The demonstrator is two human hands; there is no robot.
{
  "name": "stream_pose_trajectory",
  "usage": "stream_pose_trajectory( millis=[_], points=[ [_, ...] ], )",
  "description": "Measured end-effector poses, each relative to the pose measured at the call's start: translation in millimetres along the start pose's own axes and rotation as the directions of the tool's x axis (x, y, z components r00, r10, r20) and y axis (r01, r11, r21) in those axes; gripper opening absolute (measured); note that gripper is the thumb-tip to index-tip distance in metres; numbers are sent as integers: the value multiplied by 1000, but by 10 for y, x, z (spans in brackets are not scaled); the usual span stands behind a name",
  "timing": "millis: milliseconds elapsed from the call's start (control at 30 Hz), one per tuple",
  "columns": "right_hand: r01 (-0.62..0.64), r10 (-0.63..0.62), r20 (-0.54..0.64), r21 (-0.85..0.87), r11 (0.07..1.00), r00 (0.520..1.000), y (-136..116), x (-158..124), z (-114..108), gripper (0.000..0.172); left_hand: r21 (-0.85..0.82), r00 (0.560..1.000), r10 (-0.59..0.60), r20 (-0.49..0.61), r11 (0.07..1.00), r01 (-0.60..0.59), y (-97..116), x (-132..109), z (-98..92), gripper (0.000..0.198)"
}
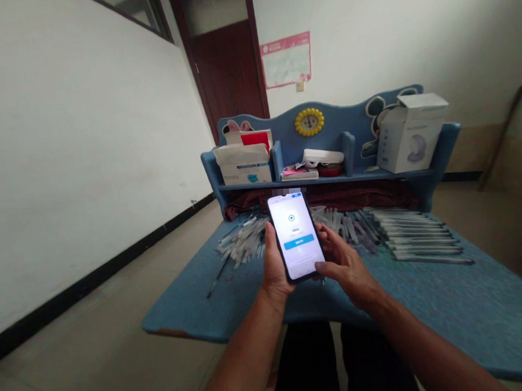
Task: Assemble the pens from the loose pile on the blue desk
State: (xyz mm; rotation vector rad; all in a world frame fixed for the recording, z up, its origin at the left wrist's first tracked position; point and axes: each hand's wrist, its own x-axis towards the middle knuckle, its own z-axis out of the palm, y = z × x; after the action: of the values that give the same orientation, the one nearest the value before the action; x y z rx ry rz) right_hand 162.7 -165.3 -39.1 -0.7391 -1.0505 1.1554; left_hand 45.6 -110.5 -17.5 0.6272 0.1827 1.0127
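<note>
A smartphone (298, 258) with a lit white screen and a blue button is held upright above the blue table. My left hand (275, 265) is closed around its lower left side, the thumb along the edge. On the other side, my right hand (347, 267) grips the phone's right edge, with the thumb at the screen's lower right corner and fingers partly hidden behind it. Behind the phone lies a heap of clear pen parts (248, 237). Several pens (422, 236) are lined up side by side to the right.
The blue table (197, 311) has a raised back shelf (366, 178). On it are a mask box (246, 167), a white carton (410, 136) and a white case (323, 156). Dark red cloth (376, 195) lies beneath the shelf. A lone dark pen part (217, 279) rests at left.
</note>
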Motion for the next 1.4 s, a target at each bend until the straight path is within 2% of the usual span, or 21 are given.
stream_pose_trajectory(
  millis=[167, 367, 467, 1167, 1400],
  points=[
    [14, -14, 3, -18, 1000, 1000, 32, 10, -18, 71, 18, 1000, -7, 25, 1000, 7, -11, -3, -13, 72],
    [102, -104, -52, -38, 994, 993, 93, 44, -54, 46, 77, 999, -41, 10, 996, 40, -44, -9, 10, 76],
    [115, -118, -73, -36, 993, 990, 89, 57, -48, 39, 94, 999, -34, 14, 995, 32, -68, 4, 11, 76],
    [110, -110, -135, -4, 994, 985, 95, 91, -39, 34, 161, 999, -15, -33, 987, 20, -163, 16, -4, 71],
    [103, -102, -163, -2, 995, 981, 61, 85, -19, 34, 138, 1000, -3, -28, 990, 7, -190, 34, -8, 69]
  ],
)
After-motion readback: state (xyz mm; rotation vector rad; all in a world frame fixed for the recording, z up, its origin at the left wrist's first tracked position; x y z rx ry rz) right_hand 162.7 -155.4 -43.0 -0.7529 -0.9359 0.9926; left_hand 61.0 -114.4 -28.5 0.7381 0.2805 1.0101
